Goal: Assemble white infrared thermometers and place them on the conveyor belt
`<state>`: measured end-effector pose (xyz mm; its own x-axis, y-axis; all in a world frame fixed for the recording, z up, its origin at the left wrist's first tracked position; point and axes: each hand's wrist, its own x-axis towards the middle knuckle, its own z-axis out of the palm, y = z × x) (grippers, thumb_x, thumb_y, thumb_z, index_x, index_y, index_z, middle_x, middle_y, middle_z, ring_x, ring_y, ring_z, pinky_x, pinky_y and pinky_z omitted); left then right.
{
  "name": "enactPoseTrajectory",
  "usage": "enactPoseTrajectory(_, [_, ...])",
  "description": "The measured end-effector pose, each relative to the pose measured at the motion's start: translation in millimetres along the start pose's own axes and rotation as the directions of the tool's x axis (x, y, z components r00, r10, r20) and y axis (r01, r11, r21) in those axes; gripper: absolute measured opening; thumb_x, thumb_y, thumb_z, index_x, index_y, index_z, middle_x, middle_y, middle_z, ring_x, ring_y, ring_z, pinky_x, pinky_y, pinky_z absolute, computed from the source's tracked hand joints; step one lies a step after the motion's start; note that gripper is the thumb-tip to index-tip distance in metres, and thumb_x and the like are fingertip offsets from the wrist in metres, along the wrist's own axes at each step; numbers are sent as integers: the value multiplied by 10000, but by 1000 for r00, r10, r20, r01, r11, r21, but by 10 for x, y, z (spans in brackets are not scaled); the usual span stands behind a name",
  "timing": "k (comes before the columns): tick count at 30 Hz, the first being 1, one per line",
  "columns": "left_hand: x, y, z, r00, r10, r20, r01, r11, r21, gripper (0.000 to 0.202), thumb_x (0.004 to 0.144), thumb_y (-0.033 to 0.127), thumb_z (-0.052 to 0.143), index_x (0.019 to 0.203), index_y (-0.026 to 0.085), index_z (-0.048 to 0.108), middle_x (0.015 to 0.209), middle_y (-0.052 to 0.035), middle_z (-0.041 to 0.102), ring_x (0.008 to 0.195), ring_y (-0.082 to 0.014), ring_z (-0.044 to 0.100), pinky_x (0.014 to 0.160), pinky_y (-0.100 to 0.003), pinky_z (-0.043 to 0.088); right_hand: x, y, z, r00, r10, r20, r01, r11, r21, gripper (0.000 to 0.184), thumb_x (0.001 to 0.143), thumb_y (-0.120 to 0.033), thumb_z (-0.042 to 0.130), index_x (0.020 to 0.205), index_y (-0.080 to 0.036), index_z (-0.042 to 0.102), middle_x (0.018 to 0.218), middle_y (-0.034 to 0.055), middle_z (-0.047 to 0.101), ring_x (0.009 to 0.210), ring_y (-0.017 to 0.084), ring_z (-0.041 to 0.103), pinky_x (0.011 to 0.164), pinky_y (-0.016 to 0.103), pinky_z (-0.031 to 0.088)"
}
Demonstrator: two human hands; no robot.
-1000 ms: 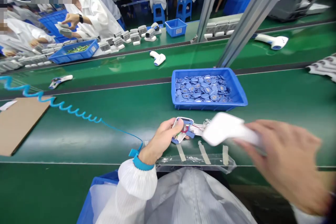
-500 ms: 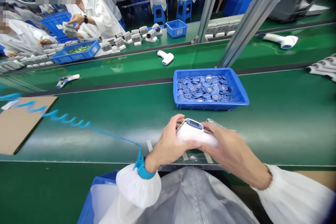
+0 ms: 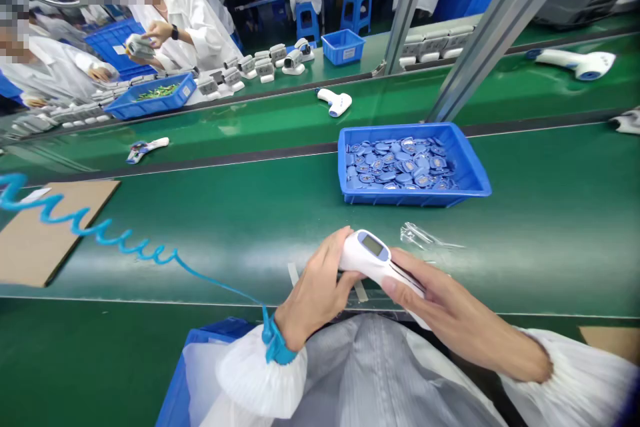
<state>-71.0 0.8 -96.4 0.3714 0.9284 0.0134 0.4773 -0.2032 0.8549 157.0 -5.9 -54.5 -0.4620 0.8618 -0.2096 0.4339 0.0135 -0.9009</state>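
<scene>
Device point(image 3: 376, 268) now screen-up, far bin label point(image 3: 349, 53) illegible

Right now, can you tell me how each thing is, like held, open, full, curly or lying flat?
White gadget: held, dark gap along its handle
Screen: no digits I can make out
Left hand: curled round the screen end
Right hand: gripping the handle
Blue bin: open-topped, well filled
Blue pieces: heaped loosely inside
Wristband: round the left wrist
Blue cord: curly, but straight near the wristband
Cardboard: lying flat
</scene>
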Motion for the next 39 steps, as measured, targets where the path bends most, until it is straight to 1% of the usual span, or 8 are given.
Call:
enactPoseTrajectory(3, [73, 95, -142, 984, -108, 144, 115, 992, -41, 496, 798, 501, 807, 1157, 187, 670, 988, -34, 740, 856, -205, 675, 724, -295, 529, 80, 8, -19, 991, -130, -13, 129, 990, -59, 343, 997, -522, 533, 1201, -285, 674, 1093, 54, 676, 955, 206, 638, 812, 321, 540])
enactPoseTrajectory(5, [122, 182, -221, 980, -170, 106, 170, 985, 10, 419, 795, 540, 796, 977, 179, 685, 779, 12, 688, 684, -151, 598, 600, -258, 433, 220, -73, 40, 965, -174, -197, 166, 984, -57, 338, 1000, -501, 539, 1227, -282, 660, 1151, 53, 665, 1003, 194, 633, 851, 310, 517])
enactPoseTrajectory(10, [177, 322, -276, 997, -71, 37, 72, 997, -9, 227, 858, 333, 720, 1014, 186, 644, 913, -12, 742, 755, -167, 660, 646, -253, 460, 666, -384, 392, 787, -289, -546, 154, 948, -280, 471, 1007, -491, 539, 637, -201, 535, 650, -16, 525, 600, 108, 474, 598, 287, 354])
enactPoseTrajectory(17, [154, 251, -208, 1000, -15, 12, 9, 912, 410, 289, 857, 314, 614, 1046, 96, 632, 922, -172, 763, 768, -339, 733, 679, -407, 536, 859, -335, 552, 538, -614, -577, 269, 774, -573, 500, 1023, -263, 510, 536, -196, 417, 536, -25, 398, 510, 88, 384, 549, 289, 296])
enactPoseTrajectory(22, [121, 226, -238, 999, 25, 34, -30, 988, 149, 199, 897, 315, 605, 1028, 167, 628, 956, -76, 774, 792, -228, 740, 657, -290, 529, 816, -426, 545, 564, -605, -562, 241, 772, -588, 479, 1017, -274, 539, 549, -198, 464, 535, -24, 428, 502, 97, 402, 533, 297, 296])
enactPoseTrajectory(27, [129, 212, -255, 1000, 1, 12, -6, 883, 470, 334, 841, 298, 610, 1101, 90, 638, 901, -166, 769, 770, -348, 741, 691, -418, 550, 935, -434, 591, 519, -662, -541, 291, 732, -616, 534, 1016, -253, 496, 507, -223, 338, 494, -28, 361, 462, 97, 330, 508, 324, 234])
enactPoseTrajectory(34, [149, 147, -292, 1000, 9, 6, -10, 991, 136, 215, 892, 326, 610, 1031, 166, 648, 932, -68, 773, 775, -223, 729, 664, -294, 512, 928, -442, 528, 570, -622, -536, 226, 746, -626, 507, 1023, -318, 531, 539, -199, 434, 519, -23, 454, 500, 89, 405, 531, 293, 284])
enactPoseTrajectory(39, [139, 166, -204, 1000, -4, 15, -1, 955, 296, 259, 866, 335, 588, 1025, 142, 656, 893, -117, 770, 771, -296, 739, 677, -361, 532, 980, -468, 551, 507, -751, -423, 289, 611, -737, 547, 1007, -247, 542, 489, -197, 374, 469, -29, 392, 467, 84, 362, 495, 309, 238])
